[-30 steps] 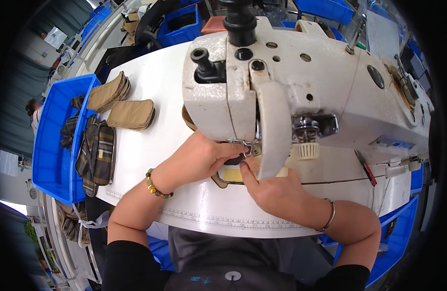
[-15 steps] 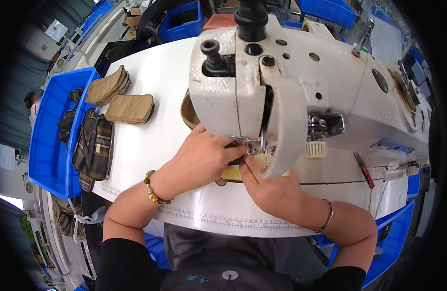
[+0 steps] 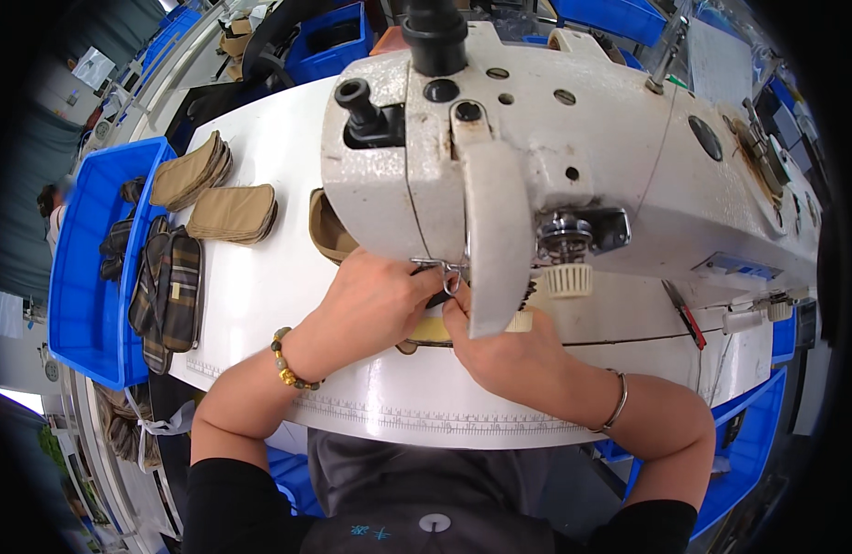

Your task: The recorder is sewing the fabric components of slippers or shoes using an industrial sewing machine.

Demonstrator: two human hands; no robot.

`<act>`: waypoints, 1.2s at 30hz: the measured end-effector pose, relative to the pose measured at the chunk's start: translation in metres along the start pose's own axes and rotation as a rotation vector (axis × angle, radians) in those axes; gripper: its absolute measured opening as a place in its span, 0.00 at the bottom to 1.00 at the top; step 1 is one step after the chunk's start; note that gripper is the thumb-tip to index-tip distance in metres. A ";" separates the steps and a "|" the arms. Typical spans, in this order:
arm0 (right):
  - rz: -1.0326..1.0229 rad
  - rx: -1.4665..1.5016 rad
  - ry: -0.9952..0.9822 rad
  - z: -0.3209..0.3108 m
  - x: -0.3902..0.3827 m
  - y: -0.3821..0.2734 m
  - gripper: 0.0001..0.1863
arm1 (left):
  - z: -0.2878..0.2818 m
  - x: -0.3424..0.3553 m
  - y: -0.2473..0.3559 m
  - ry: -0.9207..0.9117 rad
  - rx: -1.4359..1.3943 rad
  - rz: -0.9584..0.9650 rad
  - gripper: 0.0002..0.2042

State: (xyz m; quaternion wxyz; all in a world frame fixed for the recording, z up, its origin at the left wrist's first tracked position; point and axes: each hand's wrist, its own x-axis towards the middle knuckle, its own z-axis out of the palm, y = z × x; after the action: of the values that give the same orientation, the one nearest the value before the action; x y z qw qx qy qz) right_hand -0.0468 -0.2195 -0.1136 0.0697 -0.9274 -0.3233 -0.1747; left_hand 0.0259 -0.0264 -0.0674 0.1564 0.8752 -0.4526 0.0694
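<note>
At the needle end of a white sewing machine (image 3: pixel 403 175), both hands work on a small dark strip (image 3: pixel 439 299). My left hand (image 3: pixel 375 294) has its fingers closed on the strip just under the presser foot (image 3: pixel 452 279). From the other side, my right hand (image 3: pixel 507 355) pinches at the same place, its fingertips partly hidden by the machine's lever guard. A tan fabric piece (image 3: pixel 330 229) curves up behind the left hand. Below the fingertips lies a yellow piece (image 3: pixel 429 330). A black toothed strip (image 3: pixel 528 295) shows beside the guard.
Stacked tan fabric pieces (image 3: pixel 232 213) lie at the table's left. A blue bin (image 3: pixel 89 319) there holds dark items, with plaid pouches (image 3: pixel 178 291) at its edge. Red-handled snips (image 3: pixel 686 319) lie on the right. A printed ruler (image 3: pixel 426 417) runs along the front edge.
The whole view has shifted, so the machine appears further left. Both hands stay at the needle area, and the black toothed strip now shows beside the guard.
</note>
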 end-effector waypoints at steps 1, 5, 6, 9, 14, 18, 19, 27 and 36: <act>-0.007 0.003 -0.012 0.000 0.000 0.000 0.14 | 0.000 -0.001 0.000 -0.021 -0.021 -0.016 0.08; -0.015 -0.044 -0.046 0.005 -0.002 0.005 0.11 | -0.004 -0.004 0.005 -0.002 0.007 0.005 0.11; 0.046 0.110 0.081 0.009 0.000 0.008 0.09 | -0.009 -0.008 0.009 -0.002 0.035 -0.011 0.13; 0.159 0.276 0.211 0.023 -0.002 0.016 0.05 | -0.015 -0.013 0.006 -0.023 0.108 0.009 0.17; 0.256 0.327 0.048 0.023 -0.002 0.026 0.11 | -0.008 -0.007 -0.008 -0.070 0.126 0.113 0.16; 0.264 0.323 0.155 0.025 -0.002 0.028 0.09 | -0.003 -0.007 -0.014 0.024 0.092 0.156 0.15; 0.255 0.329 0.182 0.027 -0.002 0.029 0.09 | -0.001 -0.008 -0.014 0.044 0.065 0.142 0.14; 0.203 0.323 0.130 0.025 0.000 0.034 0.10 | -0.006 -0.005 -0.005 0.052 -0.043 0.048 0.12; 0.238 0.385 0.104 0.029 0.000 0.032 0.09 | 0.008 -0.007 -0.012 0.139 -0.017 0.141 0.15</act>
State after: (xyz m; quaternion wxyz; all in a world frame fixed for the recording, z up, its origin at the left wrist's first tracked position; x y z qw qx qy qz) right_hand -0.0187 -0.2375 -0.1407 0.2822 -0.9183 -0.2348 -0.1480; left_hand 0.0319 -0.0173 -0.0796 0.1896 0.8329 -0.5016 0.1368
